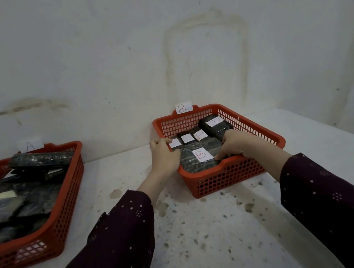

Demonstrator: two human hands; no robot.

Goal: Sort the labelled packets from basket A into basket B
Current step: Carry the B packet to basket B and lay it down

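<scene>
Basket B (261, 131), red plastic with a paper tag marked B at its far rim, stands at the middle right of the table. A dark packet (189, 160) with a white label marked B lies at the near end of it. My left hand (164, 156) grips the packet's left edge and my right hand (235, 144) grips its right edge. Behind it, several smaller dark packets (197, 135) with white labels stand in a row. Basket A (65, 193), red with a tag marked A, sits at the left and holds several dark packets (9, 206) in a loose pile.
A white wall (157, 44) rises right behind both baskets. The table top (199, 234) is white with dark speckles and stains. My dark dotted sleeves cross the near part of the table. The table's right edge runs diagonally at the far right.
</scene>
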